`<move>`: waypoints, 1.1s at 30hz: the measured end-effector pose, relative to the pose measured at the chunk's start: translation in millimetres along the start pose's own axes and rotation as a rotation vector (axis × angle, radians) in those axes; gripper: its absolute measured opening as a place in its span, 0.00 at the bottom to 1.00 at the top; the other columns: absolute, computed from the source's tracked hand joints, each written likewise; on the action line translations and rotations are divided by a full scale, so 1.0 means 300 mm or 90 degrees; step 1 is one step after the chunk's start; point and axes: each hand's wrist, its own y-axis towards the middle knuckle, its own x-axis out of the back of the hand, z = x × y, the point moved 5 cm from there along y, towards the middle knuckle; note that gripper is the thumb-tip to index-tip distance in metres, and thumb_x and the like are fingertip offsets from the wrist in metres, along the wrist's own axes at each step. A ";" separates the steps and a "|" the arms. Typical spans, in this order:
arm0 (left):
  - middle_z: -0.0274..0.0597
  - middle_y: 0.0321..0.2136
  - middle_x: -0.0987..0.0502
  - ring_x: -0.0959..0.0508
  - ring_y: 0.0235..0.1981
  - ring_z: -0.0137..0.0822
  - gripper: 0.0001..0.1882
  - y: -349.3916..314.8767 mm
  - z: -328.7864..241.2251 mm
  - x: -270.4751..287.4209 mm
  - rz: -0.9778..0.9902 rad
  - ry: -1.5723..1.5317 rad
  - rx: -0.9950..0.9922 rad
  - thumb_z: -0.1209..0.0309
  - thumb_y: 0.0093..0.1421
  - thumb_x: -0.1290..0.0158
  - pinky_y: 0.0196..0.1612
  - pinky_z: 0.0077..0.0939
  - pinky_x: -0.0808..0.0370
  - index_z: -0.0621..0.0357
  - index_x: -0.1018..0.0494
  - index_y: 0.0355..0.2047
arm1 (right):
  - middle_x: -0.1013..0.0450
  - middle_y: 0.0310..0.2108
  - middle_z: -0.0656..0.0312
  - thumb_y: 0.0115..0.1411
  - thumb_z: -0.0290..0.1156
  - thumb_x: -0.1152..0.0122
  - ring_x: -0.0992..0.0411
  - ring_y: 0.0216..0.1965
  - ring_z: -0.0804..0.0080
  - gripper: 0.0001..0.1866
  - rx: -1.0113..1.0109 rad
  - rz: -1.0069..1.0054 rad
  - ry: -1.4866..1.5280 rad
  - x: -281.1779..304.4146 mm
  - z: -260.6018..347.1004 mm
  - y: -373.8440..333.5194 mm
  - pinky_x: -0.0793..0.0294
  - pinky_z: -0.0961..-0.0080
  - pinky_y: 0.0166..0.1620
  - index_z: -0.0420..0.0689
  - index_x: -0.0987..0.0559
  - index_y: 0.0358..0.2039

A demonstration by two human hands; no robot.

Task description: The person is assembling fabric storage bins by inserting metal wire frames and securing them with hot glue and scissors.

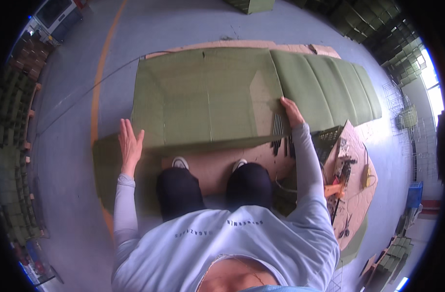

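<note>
In front of my knees lies a large green fabric box-like piece (pixel 183 97), thin enough that cardboard shows through part of it. A ridged green panel (pixel 324 87) adjoins it on the right. My left hand (pixel 130 146) is at its near left corner, fingers spread and holding nothing; whether it touches the fabric I cannot tell. My right hand (pixel 292 113) lies against the near right part of the fabric, by the seam with the ridged panel. Its fingers are stretched out, with nothing gripped. More green fabric (pixel 120 170) hangs or lies below my left hand.
Dark thin rods (pixel 277 130) lie by my right forearm. A cardboard-topped surface (pixel 363 194) on the right bears an orange-handled tool (pixel 333 190), scissors (pixel 347 228) and a yellow object (pixel 366 176). Cardboard (pixel 213 168) is underfoot. Green stacks (pixel 13 146) line the left side.
</note>
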 end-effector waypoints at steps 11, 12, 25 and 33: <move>0.38 0.63 0.45 0.47 0.64 0.36 0.45 -0.088 0.172 -0.042 0.047 -1.024 0.373 0.37 0.56 0.55 0.64 0.46 0.61 0.58 0.46 0.62 | 0.23 0.30 0.51 0.62 0.49 0.50 0.26 0.33 0.67 0.26 0.383 0.112 -0.660 -0.490 0.810 0.290 0.29 0.72 0.41 0.34 0.24 0.38; 0.37 0.63 0.44 0.47 0.64 0.35 0.44 -0.114 0.225 -0.115 0.052 -1.084 0.355 0.38 0.57 0.56 0.64 0.43 0.58 0.58 0.46 0.63 | 0.23 0.32 0.59 0.63 0.41 0.50 0.27 0.33 0.74 0.20 0.372 0.161 -0.598 -0.646 0.881 0.285 0.30 0.76 0.43 0.35 0.24 0.43; 0.43 0.52 0.33 0.33 0.51 0.38 0.34 -0.049 -0.162 -0.750 0.447 -1.446 0.439 0.43 0.62 0.58 0.54 0.31 0.36 0.60 0.38 0.54 | 0.24 0.31 0.50 0.63 0.39 0.50 0.26 0.33 0.63 0.21 0.532 0.212 -0.949 -0.955 0.769 -0.061 0.29 0.71 0.40 0.34 0.29 0.47; 0.52 0.60 0.40 0.43 0.62 0.43 0.34 0.157 -0.171 0.316 -0.481 -0.660 -0.145 0.48 0.66 0.65 0.63 0.32 0.47 0.67 0.42 0.59 | 0.36 0.18 0.43 0.65 0.37 0.54 0.31 0.26 0.45 0.14 0.353 0.415 -0.934 -0.900 0.368 -0.340 0.32 0.59 0.30 0.36 0.30 0.37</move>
